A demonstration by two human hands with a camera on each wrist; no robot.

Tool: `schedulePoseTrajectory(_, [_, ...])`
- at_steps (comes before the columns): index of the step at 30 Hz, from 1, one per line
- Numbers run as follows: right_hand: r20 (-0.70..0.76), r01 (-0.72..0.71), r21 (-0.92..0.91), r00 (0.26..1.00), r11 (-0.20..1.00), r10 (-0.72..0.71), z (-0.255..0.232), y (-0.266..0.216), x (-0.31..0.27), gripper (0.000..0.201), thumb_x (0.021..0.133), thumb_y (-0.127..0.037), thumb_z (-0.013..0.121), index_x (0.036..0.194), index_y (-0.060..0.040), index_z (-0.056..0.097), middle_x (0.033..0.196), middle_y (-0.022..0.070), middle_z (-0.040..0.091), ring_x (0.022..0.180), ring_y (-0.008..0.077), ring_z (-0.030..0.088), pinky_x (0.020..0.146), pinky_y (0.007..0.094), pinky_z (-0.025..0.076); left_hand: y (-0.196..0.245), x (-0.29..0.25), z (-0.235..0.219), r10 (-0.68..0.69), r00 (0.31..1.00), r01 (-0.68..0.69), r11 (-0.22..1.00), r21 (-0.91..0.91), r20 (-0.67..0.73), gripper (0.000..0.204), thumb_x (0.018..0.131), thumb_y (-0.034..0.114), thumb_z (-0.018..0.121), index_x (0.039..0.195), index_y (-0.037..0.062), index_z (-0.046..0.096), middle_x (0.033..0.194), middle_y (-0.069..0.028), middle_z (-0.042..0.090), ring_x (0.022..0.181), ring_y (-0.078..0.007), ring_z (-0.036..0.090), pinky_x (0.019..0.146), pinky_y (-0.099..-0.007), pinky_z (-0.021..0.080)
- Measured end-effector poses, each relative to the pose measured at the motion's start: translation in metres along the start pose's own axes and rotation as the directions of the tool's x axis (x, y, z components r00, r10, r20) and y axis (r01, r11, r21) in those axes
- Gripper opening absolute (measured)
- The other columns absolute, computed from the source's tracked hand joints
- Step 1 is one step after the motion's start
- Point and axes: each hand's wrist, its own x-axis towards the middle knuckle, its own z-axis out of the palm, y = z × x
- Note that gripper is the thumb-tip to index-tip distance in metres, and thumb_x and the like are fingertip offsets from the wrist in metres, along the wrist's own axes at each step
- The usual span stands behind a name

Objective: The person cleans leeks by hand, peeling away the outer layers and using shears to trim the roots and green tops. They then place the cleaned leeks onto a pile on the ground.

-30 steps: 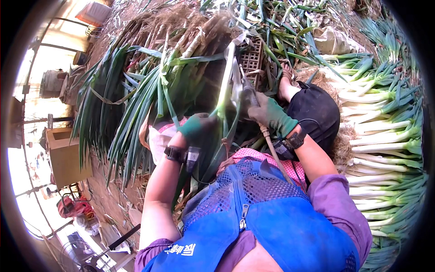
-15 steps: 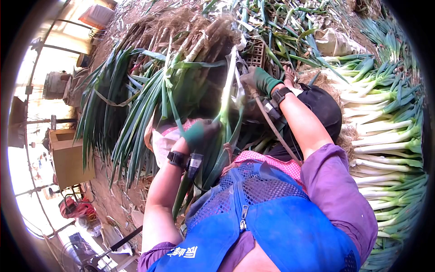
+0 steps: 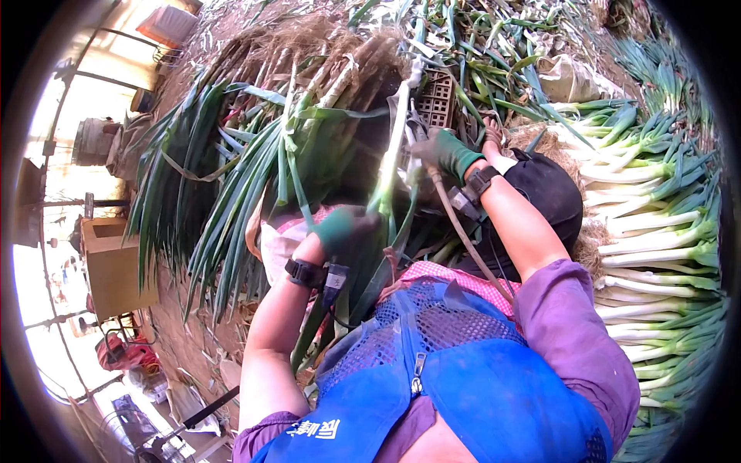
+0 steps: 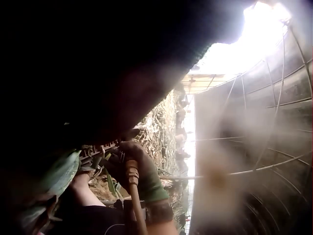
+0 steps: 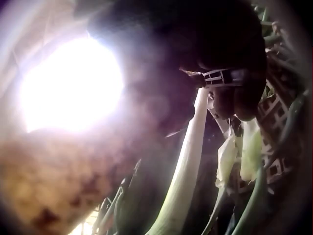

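Observation:
In the head view my left hand (image 3: pixel 343 230), in a green-and-dark glove, grips a long green onion (image 3: pixel 395 147) where its white stalk meets the leaves. Its root end points away from me. My gloved right hand (image 3: pixel 449 153) holds a grey air gun (image 3: pixel 415 126) close beside the stalk, and a tan hose (image 3: pixel 467 243) runs back from it. Loose, pale peel hangs along the onion. The right wrist view has the white stalk (image 5: pixel 188 156) close up, with the dark hand above. The left wrist view is mostly dark, with the right hand (image 4: pixel 144 171) and hose fitting below.
Unpeeled onions (image 3: pixel 224 162) with brown roots are heaped at the left. Rows of white-stalked onions (image 3: pixel 656 251) lie at the right. A plastic crate (image 3: pixel 438 96) stands ahead, with leaf scraps (image 3: pixel 494 46) around it. A bare foot (image 3: pixel 492 133) is near the crate.
My right hand with the air gun has moved away from my body, along the stalk toward the root end. The left hand keeps its grip on the onion almost in place.

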Motion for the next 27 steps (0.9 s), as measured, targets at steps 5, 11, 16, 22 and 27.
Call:
schedulePoseTrajectory(5, [0.246,-0.045,0.362,0.968,0.931,-0.049,0.0,-0.027,-0.063,0.049,0.081,-0.038,0.066,0.109,0.0019,0.063,0.073,0.0169,0.067,0.069,0.0312,0.069,0.069,0.0407,0.055,-0.013,0.014,-0.057,0.101,0.949,-0.136,0.986,-0.095,-0.3,0.033,0.095,0.034,0.067,0.099,0.0014,0.073,0.078,0.0004,0.067,0.066,-0.0072,0.059,0.06,-0.0247,0.048])
schedulePoseTrajectory(11, [0.245,-0.246,0.378,0.956,0.893,0.16,0.006,-0.057,-0.162,0.057,0.077,-0.038,0.068,0.112,0.0054,0.057,0.092,0.0285,0.07,0.087,0.0401,0.071,0.08,0.0451,0.055,-0.034,0.077,-0.145,0.101,0.517,0.344,0.885,0.314,-0.85,0.062,0.08,0.047,0.07,0.122,0.0021,0.064,0.116,-0.0298,0.067,0.111,-0.0443,0.064,0.095,-0.0498,0.05])
schedulePoseTrajectory(16, [0.196,-0.29,0.473,0.955,0.832,0.221,0.026,-0.044,-0.177,0.054,0.077,-0.034,0.068,0.111,0.0061,0.055,0.091,0.0279,0.069,0.082,0.0367,0.073,0.077,0.0443,0.056,-0.028,0.076,-0.165,-0.111,0.606,0.348,0.927,0.138,-0.788,0.049,0.075,0.037,0.072,0.102,-0.0041,0.071,0.094,-0.0251,0.073,0.088,-0.034,0.072,0.081,-0.0425,0.056])
schedulePoseTrajectory(22, [0.208,-0.317,0.544,0.948,0.777,0.241,0.031,-0.038,-0.172,0.051,0.076,-0.033,0.069,0.109,0.004,0.056,0.087,0.0231,0.067,0.076,0.0328,0.071,0.073,0.0409,0.055,0.011,0.008,-0.158,0.098,0.746,-0.38,0.875,-0.301,-0.658,0.038,0.081,0.018,0.072,0.111,-0.0039,0.067,0.078,-0.0068,0.069,0.065,-0.0163,0.063,0.063,-0.0311,0.053])
schedulePoseTrajectory(27, [0.157,-0.272,0.605,0.962,0.748,0.223,0.053,-0.024,-0.156,0.029,0.079,-0.021,0.069,0.094,-0.0016,0.054,0.074,0.0069,0.056,0.069,0.0168,0.059,0.063,0.0345,0.049,0.046,0.002,-0.094,0.15,0.875,-0.336,0.873,-0.354,-0.461,0.029,0.096,0.022,0.07,0.118,0.0043,0.064,0.075,0.0035,0.057,0.061,-0.005,0.054,0.052,-0.0227,0.047])
